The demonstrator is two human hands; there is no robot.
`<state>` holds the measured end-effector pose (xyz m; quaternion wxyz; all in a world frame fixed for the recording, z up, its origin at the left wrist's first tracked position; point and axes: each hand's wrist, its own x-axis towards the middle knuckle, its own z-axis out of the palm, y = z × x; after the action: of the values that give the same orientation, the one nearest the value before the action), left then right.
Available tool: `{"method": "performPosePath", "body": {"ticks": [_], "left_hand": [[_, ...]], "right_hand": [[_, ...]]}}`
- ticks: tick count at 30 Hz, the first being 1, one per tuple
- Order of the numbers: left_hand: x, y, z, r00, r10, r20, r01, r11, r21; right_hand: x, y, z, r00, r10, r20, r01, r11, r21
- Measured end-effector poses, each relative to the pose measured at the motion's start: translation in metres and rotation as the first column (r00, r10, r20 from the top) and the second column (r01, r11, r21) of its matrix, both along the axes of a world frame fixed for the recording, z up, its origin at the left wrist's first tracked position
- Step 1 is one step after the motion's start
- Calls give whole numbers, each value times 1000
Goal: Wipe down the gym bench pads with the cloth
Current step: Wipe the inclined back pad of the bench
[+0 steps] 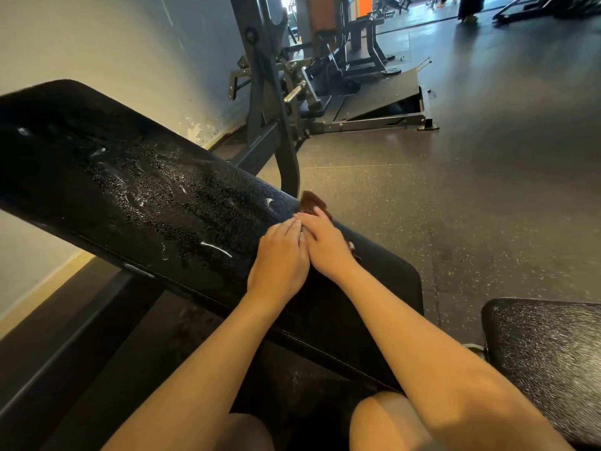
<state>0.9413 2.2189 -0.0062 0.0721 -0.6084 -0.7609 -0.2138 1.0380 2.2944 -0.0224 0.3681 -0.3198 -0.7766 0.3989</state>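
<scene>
The long black bench pad (130,177) runs slantwise across the view, a rounded-cornered slab of pebbled vinyl. Most of its upper face is wet, beaded with fine droplets and marked by a few white foamy streaks. The stretch nearer the hands looks duller and drier.

A brown cloth (312,201) lies on the pad at its far edge. A crumpled corner pokes out beyond the fingertips, and a sliver shows by the right wrist.

The right hand (325,245) lies flat on top of the cloth, fingers straight and together, pressing it to the vinyl. The left hand (279,258) sits just beside it, touching it along the fingers, also flat with fingers extended. Whether the cloth reaches under the left palm is hidden, so I cannot tell.

A second pad (549,346) of the same grained black vinyl, speckled with droplets, sits at lower right, apart from the long one.

The floor (455,206) is dark speckled rubber. A pale wall (97,43) with chipped paint near its base stands behind the pad, and a grey steel machine frame (263,92) rises beyond it.
</scene>
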Motion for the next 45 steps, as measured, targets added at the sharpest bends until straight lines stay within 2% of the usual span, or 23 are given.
{"method": "performPosePath", "body": {"ticks": [2, 4, 6, 8, 11, 14, 16, 18, 20, 24, 26, 29, 33, 35, 38, 41, 43, 45], "left_hand": [[-4, -1, 1, 997, 3, 75, -3, 1000, 6], [-3, -5, -1, 1000, -18, -17, 18, 1000, -7], [0, -8, -5, 985, -37, -168, 31, 999, -36], [4, -10, -6, 965, -55, -255, 40, 997, -64], [5, -10, -8, 956, -60, -288, 42, 997, -68], [7, -7, -6, 971, -30, -239, 19, 999, -47], [8, -5, -2, 985, 7, -171, -9, 1000, -15], [13, -3, -1, 978, 23, -205, -27, 1000, -16], [26, 1, -7, 965, -12, -263, -2, 999, -54], [48, 5, -25, 947, -101, -305, 54, 986, -159], [46, 3, -29, 939, -110, -325, 54, 983, -177], [44, 3, -28, 948, -92, -305, 45, 986, -158], [49, 9, -27, 951, -59, -305, 23, 993, -119], [53, 13, -30, 951, -59, -302, 22, 992, -124], [66, 22, -39, 946, -117, -302, 59, 979, -195], [80, 25, -50, 936, -163, -311, 87, 966, -245], [85, 24, -55, 928, -177, -327, 90, 960, -263], [86, 25, -58, 922, -179, -342, 90, 961, -261]], "right_hand": [[-6, 3, 7, 994, 103, 28, -105, 989, 107], [0, 11, -5, 993, 70, 93, -81, 989, 122], [15, 7, -25, 990, -94, 110, 90, 995, 36], [30, 0, -46, 957, -273, 101, 277, 960, -33], [29, -3, -52, 927, -365, 88, 373, 923, -99], [16, -3, -23, 981, -191, 38, 194, 968, -161], [9, -3, -11, 1000, -19, 5, 19, 996, -92], [11, 3, -16, 999, 24, 37, -24, 1000, 0], [22, 6, -29, 996, -37, 76, 34, 999, 40], [67, 2, -64, 935, -314, 167, 334, 935, -115], [86, 1, -76, 899, -379, 220, 414, 899, -145], [78, 6, -61, 926, -313, 213, 350, 922, -167], [53, 9, -31, 992, -72, 108, 88, 984, -152], [58, 10, -38, 992, -67, 105, 80, 989, -123], [83, 9, -63, 956, -240, 169, 258, 961, -99], [113, 5, -89, 859, -417, 299, 454, 889, -65], [118, 0, -96, 836, -455, 305, 499, 862, -81], [113, -1, -93, 867, -437, 238, 475, 869, -135]]}}
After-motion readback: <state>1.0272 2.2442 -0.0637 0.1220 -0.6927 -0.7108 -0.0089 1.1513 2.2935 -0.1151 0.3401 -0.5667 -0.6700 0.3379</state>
